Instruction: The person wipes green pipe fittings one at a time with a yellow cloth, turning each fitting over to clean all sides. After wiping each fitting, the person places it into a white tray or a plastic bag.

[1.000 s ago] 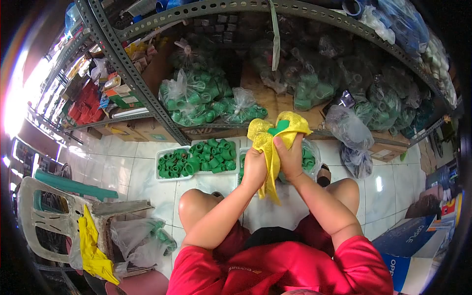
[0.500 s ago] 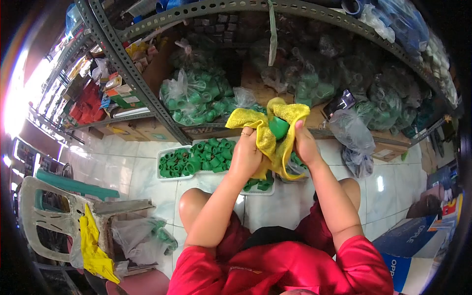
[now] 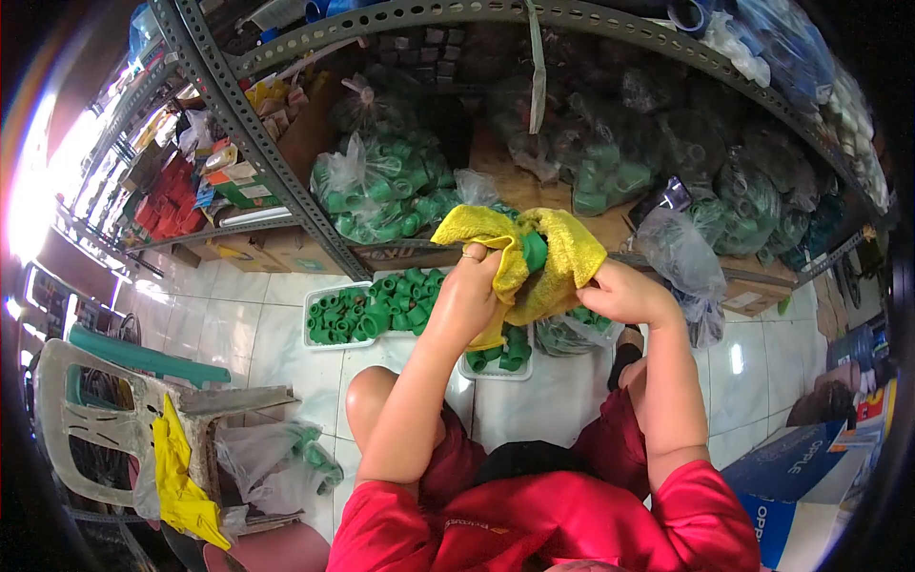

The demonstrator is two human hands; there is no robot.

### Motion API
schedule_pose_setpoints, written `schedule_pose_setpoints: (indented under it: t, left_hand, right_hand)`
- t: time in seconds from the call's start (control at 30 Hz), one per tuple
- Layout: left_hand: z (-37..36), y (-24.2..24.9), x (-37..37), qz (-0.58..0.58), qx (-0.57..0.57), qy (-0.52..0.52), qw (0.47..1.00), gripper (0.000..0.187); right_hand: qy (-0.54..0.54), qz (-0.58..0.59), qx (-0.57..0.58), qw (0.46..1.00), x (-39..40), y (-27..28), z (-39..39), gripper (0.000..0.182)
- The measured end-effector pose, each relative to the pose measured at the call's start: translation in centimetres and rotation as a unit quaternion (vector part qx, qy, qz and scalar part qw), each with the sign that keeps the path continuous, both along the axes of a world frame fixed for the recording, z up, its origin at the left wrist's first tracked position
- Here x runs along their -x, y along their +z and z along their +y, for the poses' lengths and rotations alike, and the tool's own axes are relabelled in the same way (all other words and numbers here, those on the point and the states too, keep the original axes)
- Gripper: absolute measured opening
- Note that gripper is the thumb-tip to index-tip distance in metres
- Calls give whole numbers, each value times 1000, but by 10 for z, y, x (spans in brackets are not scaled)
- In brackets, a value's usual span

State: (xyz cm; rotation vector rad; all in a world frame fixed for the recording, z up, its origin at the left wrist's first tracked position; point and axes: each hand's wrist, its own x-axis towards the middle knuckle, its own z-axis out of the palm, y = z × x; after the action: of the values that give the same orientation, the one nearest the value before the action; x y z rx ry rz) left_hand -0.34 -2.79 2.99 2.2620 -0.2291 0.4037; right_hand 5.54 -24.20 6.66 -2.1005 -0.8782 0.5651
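Note:
A yellow towelling cloth is held up in front of me, wrapped partly around a green plastic pipe fitting. My left hand is closed on the left part of the cloth, by the fitting. Fingers of my right hand are closed on the cloth's right edge. Most of the fitting is covered by the cloth. Below the hands, green fittings fill white trays on the floor, and a smaller white tray holds a few more.
Bags of green fittings lie on the metal shelf ahead. A plastic chair with a yellow cloth over it stands at left. Blue and white boxes are at right. A clear bag lies beside the small tray.
My right hand has moved lower and turned, taking the right side of the cloth across the fitting. Less of the fitting shows now. The left hand stays nearly in place.

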Motion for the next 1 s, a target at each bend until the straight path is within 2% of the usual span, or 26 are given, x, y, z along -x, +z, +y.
schedule_pose_setpoints:
  t: [0.07, 0.1, 0.17, 0.2, 0.23, 0.27, 0.3, 0.33, 0.37, 0.43, 0.47, 0.5, 0.57, 0.63, 0.77, 0.83, 0.87, 0.9, 0.93, 1.0]
  left_hand:
    - [1, 1, 0, 18, 0, 21, 1000, 29]
    - [1, 2, 0, 36, 1, 41, 999, 29]
    - [4, -1, -3, 37, -1, 45, 998, 30]
    - [5, -3, -5, 40, -2, 48, 998, 32]
    - [6, -5, -6, 40, -2, 46, 998, 32]
    - [6, -6, -6, 34, 4, 45, 998, 32]
    - [6, -6, -7, 28, 11, 44, 999, 33]
    - [7, -6, -6, 27, 11, 44, 999, 33]
    - [7, -4, -5, -1, 1, 29, 1000, 33]
    - [5, 0, -4, -31, -9, 10, 999, 32]
    - [1, 4, -2, -48, -2, -19, 999, 33]
    - [-2, 5, 0, -65, 4, -48, 997, 33]
    - [-2, -1, 0, -40, 1, -44, 998, 35]
    - [1, -3, -1, 48, -21, -13, 999, 33]
    - [2, -3, -2, 55, -40, -24, 997, 32]
    - [0, -2, -1, 94, -49, -56, 993, 32]
    - [-1, -1, 0, 96, -48, -57, 993, 32]
    - [-2, -1, 1, 36, -44, -64, 996, 34]
    - [-3, 0, 1, -23, -39, -71, 996, 35]
    - [-4, -3, -1, -38, -3, -68, 997, 35]
  right_hand:
    - [-25, -51, 76, 995, -4, -6, -8, 44]
    - [-24, -52, 76, 995, -6, -10, -9, 44]
    - [-118, -77, -43, 989, -13, -22, -12, 44]
    - [-118, -30, -40, 992, -20, -23, -16, 45]
    - [-120, -30, -40, 991, -20, -24, -19, 45]
    - [-105, 157, -189, 964, -18, -18, -21, 44]
    - [-82, 335, -326, 880, -15, -11, -22, 44]
    - [-63, 328, -360, 871, -13, -4, -21, 38]
    - [-63, 327, -360, 872, -10, 0, -16, 38]
    - [-169, 158, -274, 934, -3, 4, -6, 36]
    - [-128, 125, -276, 944, -6, -6, 0, 38]
    - [-105, 77, -202, 971, -5, -8, -1, 34]
    - [-87, 78, -104, 988, -11, -18, -2, 33]
    - [-104, 93, -107, 984, -14, -30, -2, 32]
    - [-103, 117, -122, 980, -4, -14, 10, 35]
    - [-97, 101, -129, 982, -8, -27, 13, 35]
    - [-90, 83, -137, 983, -9, -32, 15, 35]
    - [-90, 83, -138, 983, -9, -32, 16, 35]
    - [-109, 128, -143, 975, -9, -32, 17, 35]
    - [-130, 174, -147, 965, -8, -32, 19, 34]
